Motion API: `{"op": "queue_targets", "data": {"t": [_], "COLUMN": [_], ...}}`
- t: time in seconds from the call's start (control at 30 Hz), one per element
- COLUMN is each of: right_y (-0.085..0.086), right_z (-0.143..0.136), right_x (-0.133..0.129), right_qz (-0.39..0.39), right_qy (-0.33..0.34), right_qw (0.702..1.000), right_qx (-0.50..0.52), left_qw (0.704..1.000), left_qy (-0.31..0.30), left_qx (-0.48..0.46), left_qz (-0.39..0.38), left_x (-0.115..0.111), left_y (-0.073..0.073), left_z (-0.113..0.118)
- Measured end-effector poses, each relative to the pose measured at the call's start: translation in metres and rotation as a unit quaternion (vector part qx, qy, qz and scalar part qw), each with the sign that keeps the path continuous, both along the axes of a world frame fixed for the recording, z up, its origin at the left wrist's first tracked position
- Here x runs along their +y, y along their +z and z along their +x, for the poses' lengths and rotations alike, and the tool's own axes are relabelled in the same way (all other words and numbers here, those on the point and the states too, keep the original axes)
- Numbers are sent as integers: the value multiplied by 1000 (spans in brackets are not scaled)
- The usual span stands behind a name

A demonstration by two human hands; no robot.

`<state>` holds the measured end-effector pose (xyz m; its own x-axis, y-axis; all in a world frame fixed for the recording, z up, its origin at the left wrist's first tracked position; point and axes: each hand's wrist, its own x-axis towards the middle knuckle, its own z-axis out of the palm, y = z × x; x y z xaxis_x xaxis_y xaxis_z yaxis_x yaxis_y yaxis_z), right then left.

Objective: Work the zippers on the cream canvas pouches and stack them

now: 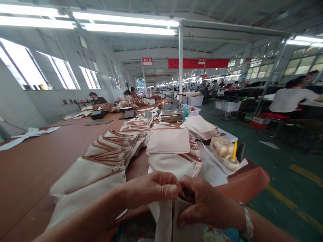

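Head view: the brown tabletop (32, 174) carries the middle stack (168, 141) of pale cloth, the landmark here.
Cloth piece: this pale, brown-edged piece (163, 222) is upright in both hands, on the near side of the middle stack; its top edge meets the fingers, the rest hanging below them.
Left hand: its fingers (168, 177) and thumb pinch the cloth piece's top edge, the very tips partly hidden by the right hand (210, 203).
Right hand: its fingers curl over the brown top edge while the thumb presses the front face below, gripping the piece between them.
Cloth rows: overlapping pale pieces (108, 153) left of the middle stack.
Plastic container: right of the middle stack, the cream container (222, 146) sits on white paper (214, 169), a yellow handle (234, 150) rising from it.
Teal bottle: upright behind the middle stack, slightly right (185, 111).
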<state>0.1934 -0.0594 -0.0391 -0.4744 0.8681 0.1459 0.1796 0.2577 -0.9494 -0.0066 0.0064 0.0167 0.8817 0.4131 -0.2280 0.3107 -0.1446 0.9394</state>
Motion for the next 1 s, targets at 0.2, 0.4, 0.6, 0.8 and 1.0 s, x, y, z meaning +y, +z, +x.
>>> {"op": "queue_targets", "data": {"t": [0.2,0.4,0.6,0.8,1.0], "right_y": [-9,-3,-1,2,-2], "right_z": [24,37,32,39,40], "right_x": [6,13,-7,-8,-7], "right_qz": [57,76,72,-66,-103], "right_qy": [-24,-13,4,39,2], "right_qw": [995,997,997,994,991], "right_qx": [-75,-27,7,73,89], "left_qw": [999,998,999,999,999], "left_qy": [18,36,29,7,-26], "left_qx": [23,-48,-31,-24,-30], "left_qz": [-22,29,-12,-24,-33], "left_x": [12,8,1,-6,-14], "left_y": [-21,-24,-34,-23,-18], "left_z": [-1,20,19,23,26]}}
